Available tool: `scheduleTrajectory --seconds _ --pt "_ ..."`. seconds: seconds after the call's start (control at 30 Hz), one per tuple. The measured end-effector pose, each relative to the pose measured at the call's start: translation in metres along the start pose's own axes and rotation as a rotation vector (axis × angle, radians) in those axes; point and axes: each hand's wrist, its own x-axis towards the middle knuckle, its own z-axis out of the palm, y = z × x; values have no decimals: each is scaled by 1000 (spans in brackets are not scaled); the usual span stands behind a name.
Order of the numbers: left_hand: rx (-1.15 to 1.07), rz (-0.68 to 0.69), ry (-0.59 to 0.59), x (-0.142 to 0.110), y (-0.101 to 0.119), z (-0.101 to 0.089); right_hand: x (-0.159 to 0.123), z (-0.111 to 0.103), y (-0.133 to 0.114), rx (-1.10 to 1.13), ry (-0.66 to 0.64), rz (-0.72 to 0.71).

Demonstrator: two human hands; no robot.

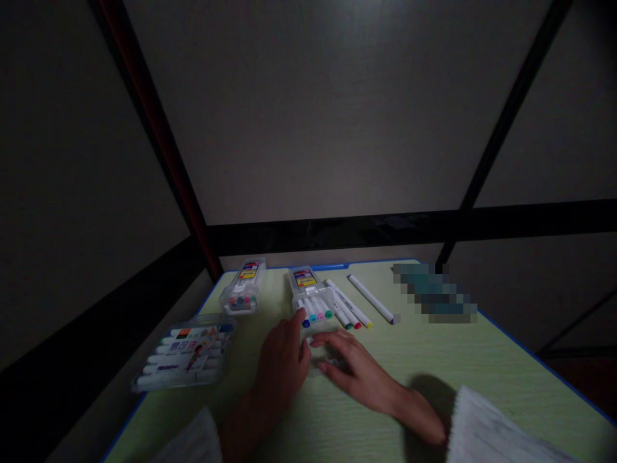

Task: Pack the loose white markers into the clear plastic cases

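A clear plastic marker case (301, 276) with a yellow label lies on the table, its near end open. White markers (315, 307) with blue, teal, pink and green ends stick out of it. My left hand (284, 354) is by the left of that opening, index finger stretched to the dark-blue-ended marker, thumb apart; its other fingers are partly hidden. Just in front of the case is its clear end flap (330, 352), hard to make out. Over this flap rests my right hand (354, 366), thumb and fingers spread.
Several loose markers (354, 307) lie right of the case, with a purple-ended marker (371, 299) farther right. Another clear case (245, 286) and a wide marker pack (187, 354) are at left. A blurred-out item (434, 292) lies at right. A wall panel (328, 128) rises behind.
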Motion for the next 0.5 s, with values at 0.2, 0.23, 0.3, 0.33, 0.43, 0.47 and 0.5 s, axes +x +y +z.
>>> scheduleTrajectory --seconds 0.2,0.23,0.3,0.33,0.43,0.47,0.5 --pt "9 -13 -50 1 0 -2 1 0 0 -2 7 6" --pt "9 -4 -55 1 1 -3 1 0 0 -3 7 2" --pt "10 17 -58 1 0 -4 1 0 1 -3 9 -6" --pt "14 26 -55 1 0 -4 1 1 2 -2 12 -10" --pt "18 41 -41 1 0 -4 1 1 3 -5 20 -14" --pt "16 45 -34 0 0 -3 0 1 3 -5 20 -14" --pt "13 51 -28 0 0 -3 0 1 3 -4 18 -13"
